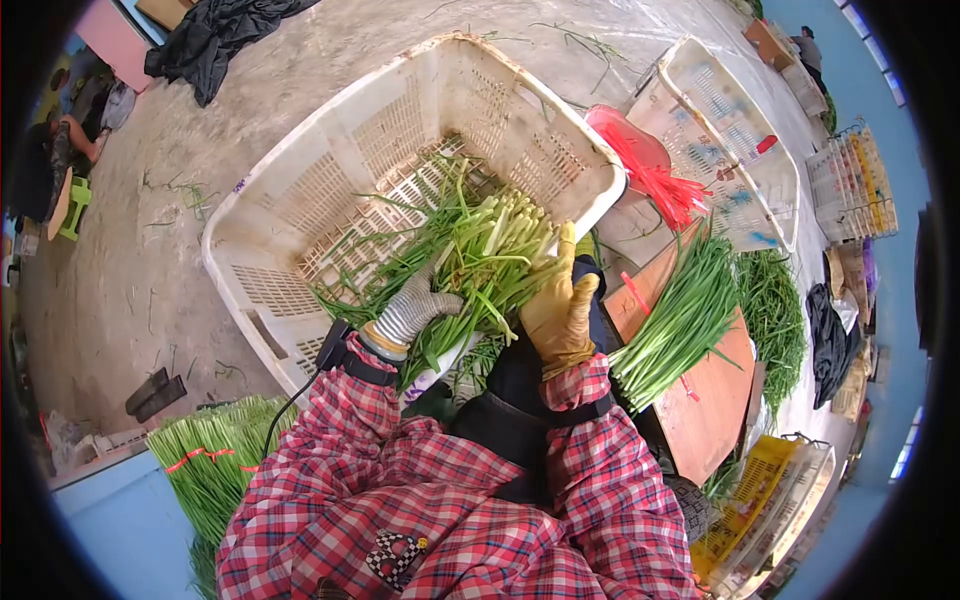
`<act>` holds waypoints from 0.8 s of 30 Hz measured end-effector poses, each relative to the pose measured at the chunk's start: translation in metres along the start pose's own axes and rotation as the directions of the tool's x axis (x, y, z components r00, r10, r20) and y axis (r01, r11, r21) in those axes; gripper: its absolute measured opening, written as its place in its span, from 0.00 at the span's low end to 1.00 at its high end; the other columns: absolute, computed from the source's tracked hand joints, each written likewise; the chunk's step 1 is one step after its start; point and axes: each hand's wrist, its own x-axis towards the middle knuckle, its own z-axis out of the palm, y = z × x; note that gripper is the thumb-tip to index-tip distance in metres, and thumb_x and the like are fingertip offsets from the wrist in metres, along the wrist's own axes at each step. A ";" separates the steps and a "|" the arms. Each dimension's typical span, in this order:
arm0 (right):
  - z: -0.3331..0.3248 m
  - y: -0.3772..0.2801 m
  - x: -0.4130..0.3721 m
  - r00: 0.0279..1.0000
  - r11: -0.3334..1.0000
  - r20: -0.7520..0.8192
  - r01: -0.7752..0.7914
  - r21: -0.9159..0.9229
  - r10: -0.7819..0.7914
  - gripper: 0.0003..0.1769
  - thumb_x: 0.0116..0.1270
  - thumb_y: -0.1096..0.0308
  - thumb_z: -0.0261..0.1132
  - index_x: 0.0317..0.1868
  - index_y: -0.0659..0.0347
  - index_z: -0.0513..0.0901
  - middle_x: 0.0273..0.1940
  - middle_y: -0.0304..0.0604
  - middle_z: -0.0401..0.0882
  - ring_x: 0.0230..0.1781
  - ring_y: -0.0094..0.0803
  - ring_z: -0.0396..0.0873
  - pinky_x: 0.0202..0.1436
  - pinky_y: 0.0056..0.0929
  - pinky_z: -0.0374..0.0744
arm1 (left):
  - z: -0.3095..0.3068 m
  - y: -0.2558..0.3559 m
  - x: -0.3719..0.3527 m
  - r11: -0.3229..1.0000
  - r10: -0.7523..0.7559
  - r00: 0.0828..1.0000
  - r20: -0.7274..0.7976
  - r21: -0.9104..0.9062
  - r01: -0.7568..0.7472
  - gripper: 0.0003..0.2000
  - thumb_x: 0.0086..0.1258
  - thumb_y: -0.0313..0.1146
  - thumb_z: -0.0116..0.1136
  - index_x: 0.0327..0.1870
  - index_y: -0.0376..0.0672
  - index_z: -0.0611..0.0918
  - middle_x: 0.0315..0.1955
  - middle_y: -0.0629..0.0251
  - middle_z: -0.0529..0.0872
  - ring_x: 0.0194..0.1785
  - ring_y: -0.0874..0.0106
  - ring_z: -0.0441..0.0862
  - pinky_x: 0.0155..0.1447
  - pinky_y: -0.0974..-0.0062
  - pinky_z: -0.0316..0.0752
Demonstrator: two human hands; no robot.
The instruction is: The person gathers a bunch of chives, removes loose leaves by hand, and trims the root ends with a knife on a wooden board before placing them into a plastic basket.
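Note:
Both my hands grip one thick bunch of green chives (487, 258) over the near rim of a big white plastic crate (300, 190). My left hand (412, 312) wears a grey knitted glove and clasps the bunch from the left. My right hand (560, 305), in a yellow leather glove, presses flat against the bunch's right side. The cut pale ends point away from me into the crate. More loose chives lie on the crate's floor. My sleeves are red plaid.
A wooden board (705, 395) at right carries another pile of chives (685, 320). Red ties (655, 180) lie beyond it, beside a second white crate (735, 130). Tied chive bundles (205, 455) sit at lower left. A yellow crate (755, 500) stands at lower right. A person sits far left.

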 end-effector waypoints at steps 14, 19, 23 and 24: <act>0.020 -0.033 -0.004 0.997 0.977 -0.060 0.043 -0.208 -0.057 0.59 0.52 0.65 0.74 0.75 0.42 0.40 0.61 0.49 0.67 0.59 0.41 0.70 0.61 0.41 0.71 | 0.079 0.037 -0.057 0.187 0.350 0.910 0.224 0.935 -0.301 0.43 0.43 0.39 0.70 0.67 0.42 0.66 0.49 0.45 0.75 0.50 0.50 0.75 0.53 0.58 0.72; 0.038 -0.058 -0.028 0.995 0.993 -0.062 0.073 -0.088 -0.079 0.53 0.56 0.67 0.70 0.75 0.46 0.44 0.45 0.46 0.77 0.46 0.42 0.78 0.47 0.46 0.81 | 0.116 0.037 -0.080 0.021 0.355 0.876 0.328 0.934 -0.358 0.44 0.43 0.40 0.71 0.67 0.43 0.66 0.47 0.48 0.74 0.47 0.54 0.74 0.49 0.59 0.72; 0.041 -0.102 -0.083 0.977 0.986 -0.159 0.127 -0.112 -0.144 0.48 0.59 0.64 0.65 0.74 0.43 0.46 0.38 0.39 0.71 0.42 0.35 0.73 0.40 0.39 0.81 | 0.145 0.053 -0.107 0.171 0.297 0.788 0.539 0.782 -0.600 0.43 0.47 0.45 0.69 0.68 0.44 0.65 0.51 0.42 0.71 0.46 0.49 0.76 0.50 0.57 0.74; 0.042 -0.113 -0.099 0.967 0.979 -0.168 0.177 -0.098 -0.191 0.48 0.59 0.62 0.65 0.74 0.43 0.46 0.36 0.36 0.69 0.40 0.32 0.72 0.44 0.37 0.79 | 0.148 0.059 -0.110 0.190 0.270 0.781 0.564 0.763 -0.617 0.43 0.47 0.45 0.69 0.68 0.44 0.65 0.51 0.42 0.71 0.46 0.49 0.76 0.50 0.57 0.74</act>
